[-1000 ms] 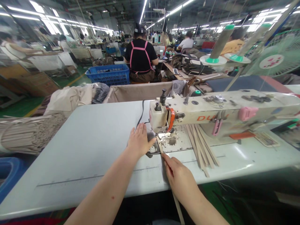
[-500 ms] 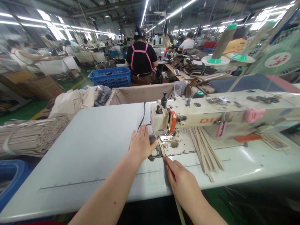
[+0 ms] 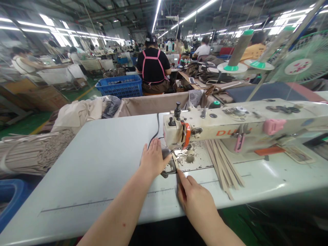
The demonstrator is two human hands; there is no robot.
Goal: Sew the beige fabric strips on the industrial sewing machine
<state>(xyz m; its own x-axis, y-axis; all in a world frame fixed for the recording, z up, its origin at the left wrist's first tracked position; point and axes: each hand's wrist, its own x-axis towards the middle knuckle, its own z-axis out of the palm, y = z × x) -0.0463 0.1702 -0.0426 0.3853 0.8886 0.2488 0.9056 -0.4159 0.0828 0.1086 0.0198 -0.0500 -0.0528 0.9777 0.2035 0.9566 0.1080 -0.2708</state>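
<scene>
A narrow beige strip (image 3: pixel 175 162) runs from under the sewing machine's needle area toward me. My right hand (image 3: pixel 196 194) pinches it near the front of the metal bed, index finger laid along it. The strip's rest is hidden by that hand. My left hand (image 3: pixel 153 158) lies flat with fingers stretched forward, left of the needle, its thumb tip close to the strip and the presser foot (image 3: pixel 180 152). The white sewing machine (image 3: pixel 205 119) has an orange guard at its head. Under its arm, several loose beige strips (image 3: pixel 222 164) fan out over the table.
The white table (image 3: pixel 102 150) carries a printed ruler line. At left stand a tied bundle of strips (image 3: pixel 30 152) and a blue bin (image 3: pixel 12 194). Beyond the table are a cloth-lined bin (image 3: pixel 151 101), a blue basket (image 3: pixel 120 85) and a seated person (image 3: pixel 153 65). A fan (image 3: pixel 302 61) stands right.
My right hand has moved slightly forward, nearer the needle, with the strip. The strip's tail below the table edge no longer shows. My left hand stays nearly in place; the view has shifted a little.
</scene>
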